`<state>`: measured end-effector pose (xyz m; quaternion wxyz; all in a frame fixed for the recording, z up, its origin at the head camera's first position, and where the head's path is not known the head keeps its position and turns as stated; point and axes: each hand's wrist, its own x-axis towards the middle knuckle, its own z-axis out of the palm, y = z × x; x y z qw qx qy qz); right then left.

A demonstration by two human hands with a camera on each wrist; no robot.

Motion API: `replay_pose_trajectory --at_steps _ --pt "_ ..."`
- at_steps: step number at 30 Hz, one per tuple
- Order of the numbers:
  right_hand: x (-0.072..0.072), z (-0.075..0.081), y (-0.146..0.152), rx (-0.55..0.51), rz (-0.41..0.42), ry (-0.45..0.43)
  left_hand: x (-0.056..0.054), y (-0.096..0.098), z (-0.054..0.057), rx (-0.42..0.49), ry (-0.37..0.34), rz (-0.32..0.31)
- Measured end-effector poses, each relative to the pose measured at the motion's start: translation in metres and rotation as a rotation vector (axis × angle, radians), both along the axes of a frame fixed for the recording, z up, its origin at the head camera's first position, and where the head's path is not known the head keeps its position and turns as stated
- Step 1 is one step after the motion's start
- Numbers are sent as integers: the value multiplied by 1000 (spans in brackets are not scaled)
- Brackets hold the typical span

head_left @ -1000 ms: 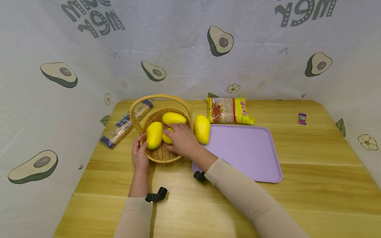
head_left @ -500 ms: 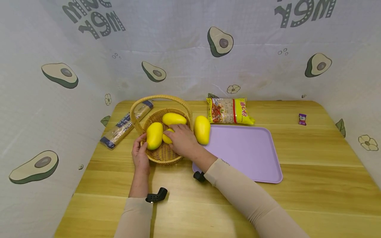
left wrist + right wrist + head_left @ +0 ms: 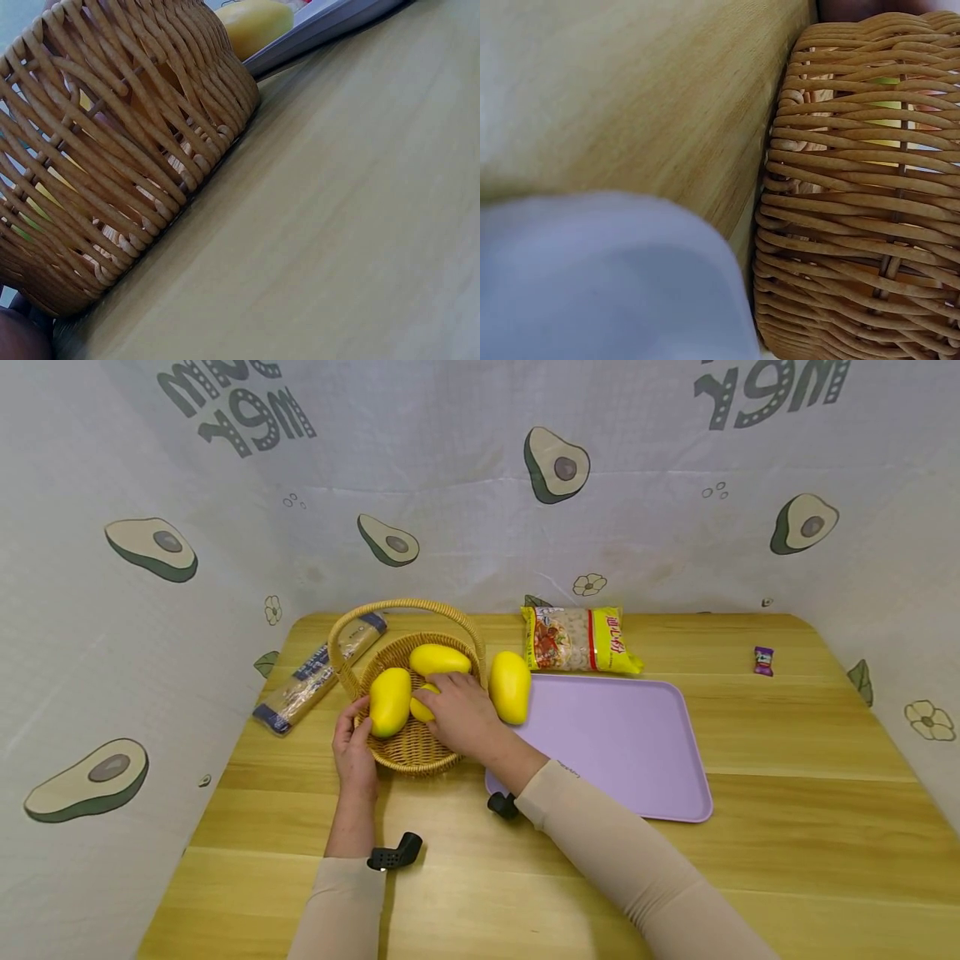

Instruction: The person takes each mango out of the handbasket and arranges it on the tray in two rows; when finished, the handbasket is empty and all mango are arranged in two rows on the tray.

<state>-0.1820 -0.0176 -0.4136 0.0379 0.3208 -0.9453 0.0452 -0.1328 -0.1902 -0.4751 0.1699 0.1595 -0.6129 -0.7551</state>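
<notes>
A wicker basket (image 3: 408,764) with a tall arched handle holds yellow mangoes. My left hand (image 3: 354,758) grips the basket's left rim beside the left mango (image 3: 390,703). Reaching in from the right, my right hand (image 3: 463,714) holds a mango (image 3: 422,707) in the middle, its fingers over most of it. A further mango (image 3: 441,659) lies behind it in the basket. Outside, to the right, another mango (image 3: 510,687) lies against the tray's left edge. Both wrist views show mostly the basket's woven side (image 3: 127,142); the grasp inside is hidden there.
A lilac tray (image 3: 615,743) lies right of the basket. Behind it is a yellow-ended food packet (image 3: 577,639). A long clear pack (image 3: 300,689) with blue ends lies left of the basket. A small purple wrapped sweet (image 3: 763,661) is at far right.
Since a second ago the right hand's fingers have settled slightly closer round the middle mango. The left hand and the basket stay in place.
</notes>
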Motion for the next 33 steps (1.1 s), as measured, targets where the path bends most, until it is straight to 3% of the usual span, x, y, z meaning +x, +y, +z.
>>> replay_pose_trajectory --at_steps 9,25,33 --pt "0 1 1 0 -3 25 0 2 3 3 -1 -25" --pt "9 13 6 -108 -12 115 0 2 3 7 9 -23" --pt "17 26 5 -287 -74 -31 0 1 3 11 4 -16"
